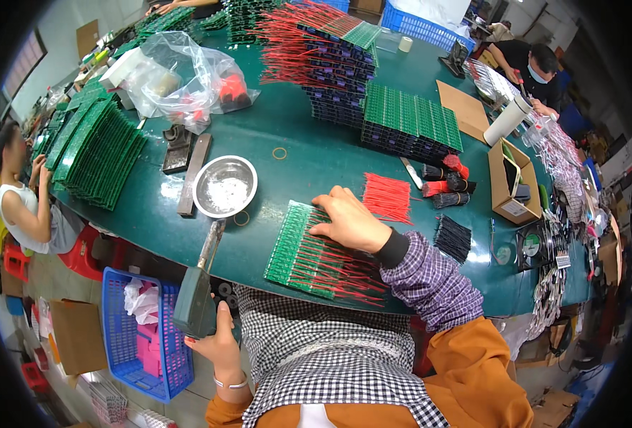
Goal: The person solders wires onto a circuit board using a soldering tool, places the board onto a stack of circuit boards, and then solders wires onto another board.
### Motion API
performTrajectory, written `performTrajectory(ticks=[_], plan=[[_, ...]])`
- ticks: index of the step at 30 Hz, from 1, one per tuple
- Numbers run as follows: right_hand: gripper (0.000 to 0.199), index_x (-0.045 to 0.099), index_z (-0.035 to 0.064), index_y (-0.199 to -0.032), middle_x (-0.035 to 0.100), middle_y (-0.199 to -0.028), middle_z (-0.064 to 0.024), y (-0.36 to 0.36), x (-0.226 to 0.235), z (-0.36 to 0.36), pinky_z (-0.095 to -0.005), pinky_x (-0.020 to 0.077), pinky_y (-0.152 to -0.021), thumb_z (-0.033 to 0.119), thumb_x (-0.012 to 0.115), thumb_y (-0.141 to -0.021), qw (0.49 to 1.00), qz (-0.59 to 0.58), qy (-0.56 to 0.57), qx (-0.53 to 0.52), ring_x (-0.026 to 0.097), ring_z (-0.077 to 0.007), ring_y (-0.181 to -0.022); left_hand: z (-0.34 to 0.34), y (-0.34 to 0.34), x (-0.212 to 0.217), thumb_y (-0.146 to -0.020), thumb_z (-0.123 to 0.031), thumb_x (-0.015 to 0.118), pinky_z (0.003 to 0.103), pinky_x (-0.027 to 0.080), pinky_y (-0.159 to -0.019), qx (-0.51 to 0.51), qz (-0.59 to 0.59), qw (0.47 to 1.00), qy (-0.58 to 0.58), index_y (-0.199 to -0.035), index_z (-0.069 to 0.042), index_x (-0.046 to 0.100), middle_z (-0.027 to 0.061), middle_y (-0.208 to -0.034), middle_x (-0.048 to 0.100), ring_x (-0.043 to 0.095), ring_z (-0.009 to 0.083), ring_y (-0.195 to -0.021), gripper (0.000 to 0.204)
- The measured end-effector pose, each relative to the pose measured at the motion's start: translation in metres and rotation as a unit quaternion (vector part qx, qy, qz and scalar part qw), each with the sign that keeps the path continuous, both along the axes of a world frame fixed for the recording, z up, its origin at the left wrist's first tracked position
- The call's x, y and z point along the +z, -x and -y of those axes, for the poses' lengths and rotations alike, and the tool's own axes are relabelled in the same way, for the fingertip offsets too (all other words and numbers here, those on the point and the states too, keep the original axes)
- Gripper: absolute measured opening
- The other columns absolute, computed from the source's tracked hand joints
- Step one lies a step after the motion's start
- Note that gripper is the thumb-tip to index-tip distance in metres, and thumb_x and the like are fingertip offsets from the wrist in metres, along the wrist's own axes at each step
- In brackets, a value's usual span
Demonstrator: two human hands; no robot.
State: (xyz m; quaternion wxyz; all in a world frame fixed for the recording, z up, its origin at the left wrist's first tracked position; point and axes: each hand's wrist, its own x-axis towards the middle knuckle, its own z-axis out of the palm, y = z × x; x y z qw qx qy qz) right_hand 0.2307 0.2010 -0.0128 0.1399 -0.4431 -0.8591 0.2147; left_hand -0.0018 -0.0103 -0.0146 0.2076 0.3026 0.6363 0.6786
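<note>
My left hand (219,342) grips the dark green handle of a soldering gun (196,303), its metal barrel pointing up to the near rim of a shiny metal bowl (224,187). On the table's front edge lies a green circuit board panel (287,250), with rows of red wires (351,274) across it reaching to the right. My right hand (351,220) rests over the panel's upper part, thumb and index finger apart, touching the board; I see nothing held in it. Just beyond this hand lies a flat bunch of cut red wires (387,197).
Black wires (453,239) and tied wire bundles (448,185) lie to the right, near a cardboard box (514,182). Behind stand stacked panels (412,121) with red wires. Green boards (98,150) and a plastic bag (187,78) are left. Co-workers sit on both sides.
</note>
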Motion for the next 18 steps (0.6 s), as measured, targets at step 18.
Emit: performTrajectory(ticks=[18], plan=[[0.042, 0.053, 0.0037, -0.126, 0.074, -0.108, -0.0071, -0.035, 0.041, 0.017, -0.0271, 0.0578, -0.076, 0.002, 0.078, -0.092, 0.805, -0.320, 0.497, -0.056, 0.072, -0.0129, -0.094, 0.003, -0.007, -0.007, -0.089, 0.004, 0.071, 0.025, 0.043, -0.050, 0.013, 0.015, 1.000, -0.013, -0.117, 0.006, 0.065, 0.0089, -0.098, 0.069, 0.055, 0.0093, -0.058, 0.029]])
